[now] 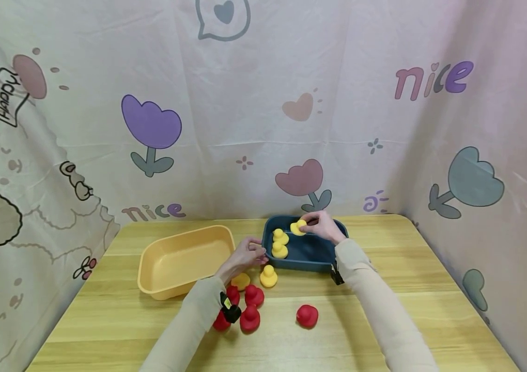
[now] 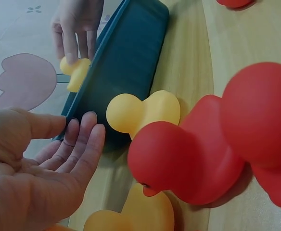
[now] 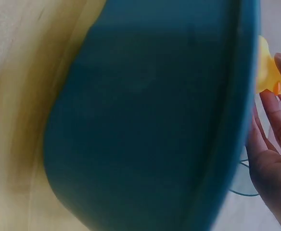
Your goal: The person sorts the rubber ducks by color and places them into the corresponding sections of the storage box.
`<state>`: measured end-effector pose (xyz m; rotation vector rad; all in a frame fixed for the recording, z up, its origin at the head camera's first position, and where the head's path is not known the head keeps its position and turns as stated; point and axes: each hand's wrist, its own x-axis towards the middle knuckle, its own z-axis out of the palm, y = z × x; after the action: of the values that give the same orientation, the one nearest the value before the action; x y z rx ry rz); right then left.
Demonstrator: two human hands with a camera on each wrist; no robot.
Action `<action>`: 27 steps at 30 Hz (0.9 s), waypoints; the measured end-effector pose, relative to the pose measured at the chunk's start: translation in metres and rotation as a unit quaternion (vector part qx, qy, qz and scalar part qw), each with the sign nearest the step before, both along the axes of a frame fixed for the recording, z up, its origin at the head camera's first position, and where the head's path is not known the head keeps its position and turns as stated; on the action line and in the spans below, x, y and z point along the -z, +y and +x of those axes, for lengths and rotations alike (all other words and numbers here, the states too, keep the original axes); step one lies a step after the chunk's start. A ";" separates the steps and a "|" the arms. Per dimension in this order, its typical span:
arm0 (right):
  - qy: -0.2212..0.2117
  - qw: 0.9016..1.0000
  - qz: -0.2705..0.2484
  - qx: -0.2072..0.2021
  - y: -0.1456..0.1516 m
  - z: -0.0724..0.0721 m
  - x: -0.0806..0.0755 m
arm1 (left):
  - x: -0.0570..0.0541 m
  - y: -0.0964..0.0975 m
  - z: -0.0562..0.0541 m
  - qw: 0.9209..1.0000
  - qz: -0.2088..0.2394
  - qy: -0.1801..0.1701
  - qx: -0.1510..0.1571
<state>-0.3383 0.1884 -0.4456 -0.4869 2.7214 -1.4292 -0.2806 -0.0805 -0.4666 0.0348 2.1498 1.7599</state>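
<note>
Over the far side of the dark blue bin, my right hand pinches a yellow rubber duck between thumb and fingers. In the right wrist view, this duck shows just beyond the bin's rim. Two yellow ducks sit inside the bin at its left end. My left hand is at the bin's left side, thumb tip right at the rim and loosely bent fingers along the outer wall, palm visible in the left wrist view. Just below that hand stands another yellow duck.
A light orange bin stands to the left. Several red ducks cluster near my left forearm, beside a partly hidden yellow duck. A lone red duck lies nearer the front. A printed curtain hangs behind the wooden table.
</note>
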 end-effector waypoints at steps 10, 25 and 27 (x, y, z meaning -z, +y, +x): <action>0.003 1.000 0.023 -0.007 0.001 -0.008 0.014 | 0.004 0.000 0.000 1.000 0.009 0.013 -0.001; -0.046 0.995 0.077 0.037 -0.003 -0.011 0.026 | 0.003 0.001 0.002 1.000 0.022 0.019 -0.007; -0.051 0.995 0.079 0.041 -0.003 -0.011 0.026 | 0.003 0.001 0.002 1.000 0.021 0.021 -0.006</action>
<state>-0.3494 0.1858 -0.4713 -0.2891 2.7714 -1.2052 -0.2787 -0.0800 -0.4696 0.0699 2.1464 1.8254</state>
